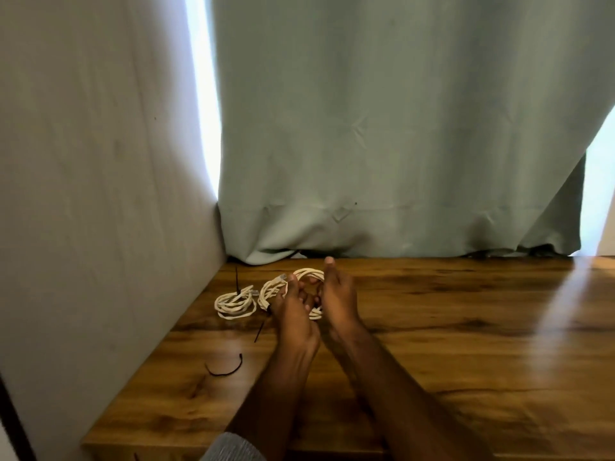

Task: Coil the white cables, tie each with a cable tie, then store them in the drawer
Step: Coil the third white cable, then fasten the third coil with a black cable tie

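The left hand is curling its fingers round the near side of the held coil, a bundle of white cable loops, and pinching it where a black cable tie is wrapped; the tie's free tail is sticking out toward the person, below and left of the coil. The right hand is gripping the same coil from its right side, with one finger stretched up past the far rim. Holding it from both sides is keeping the loops stacked together, probably so the tie can be drawn tight without the turns springing apart. Whether the tie is already locked I cannot tell, since the hands are hiding the head.

Just left of the held coil, a finished coil is lying flat on the wooden table, its own black tie standing upright, so that one is looking done and set aside out of the way. Nearer the person and left of the held coil, a spare tie is lying curved on the wood, seemingly waiting within reach. Behind the held coil a green curtain is hanging down to the table's back edge. No drawer is showing, so storing is still to come.
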### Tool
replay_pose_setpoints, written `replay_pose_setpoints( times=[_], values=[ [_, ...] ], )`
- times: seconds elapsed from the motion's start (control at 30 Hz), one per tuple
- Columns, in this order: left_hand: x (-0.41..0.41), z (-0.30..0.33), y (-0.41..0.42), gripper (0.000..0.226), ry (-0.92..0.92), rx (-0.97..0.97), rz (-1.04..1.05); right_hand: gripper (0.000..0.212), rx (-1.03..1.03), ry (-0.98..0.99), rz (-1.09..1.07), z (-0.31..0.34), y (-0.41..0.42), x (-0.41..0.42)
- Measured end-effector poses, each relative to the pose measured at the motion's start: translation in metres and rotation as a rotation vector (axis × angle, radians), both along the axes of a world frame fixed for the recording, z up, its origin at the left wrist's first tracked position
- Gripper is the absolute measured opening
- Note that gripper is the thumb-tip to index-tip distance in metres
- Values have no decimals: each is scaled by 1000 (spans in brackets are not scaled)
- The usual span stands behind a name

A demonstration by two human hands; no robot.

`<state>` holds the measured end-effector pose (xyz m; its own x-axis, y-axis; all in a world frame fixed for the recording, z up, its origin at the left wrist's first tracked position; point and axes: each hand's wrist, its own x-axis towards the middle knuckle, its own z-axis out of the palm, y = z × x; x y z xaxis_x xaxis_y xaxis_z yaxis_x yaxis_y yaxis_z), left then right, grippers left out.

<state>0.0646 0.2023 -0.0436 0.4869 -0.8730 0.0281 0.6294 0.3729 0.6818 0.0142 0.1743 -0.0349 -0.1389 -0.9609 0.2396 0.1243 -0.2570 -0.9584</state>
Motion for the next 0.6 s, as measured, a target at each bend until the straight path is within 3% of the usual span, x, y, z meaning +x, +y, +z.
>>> replay_pose_setpoints(
  times=[0.1, 0.27, 0.33, 0.47, 0.6],
  values=[
    [5, -1, 4, 20, -77, 33, 92, 50, 237, -84, 70, 6, 5, 8],
    [34, 2, 15, 14, -111, -30, -216, 65, -113, 293, -233, 7, 16, 10],
    [45, 8, 22, 31, -98, 10, -291, 66, -213, 376, -252, 3, 19, 15],
    [59, 16, 28, 42, -220, 154, 61, 63, -319, 398, -160, 5, 33, 43],
    [95, 19, 50, 36, -226, 105, 182, 53, -239, 260, 191, 9, 45, 57]
  ],
)
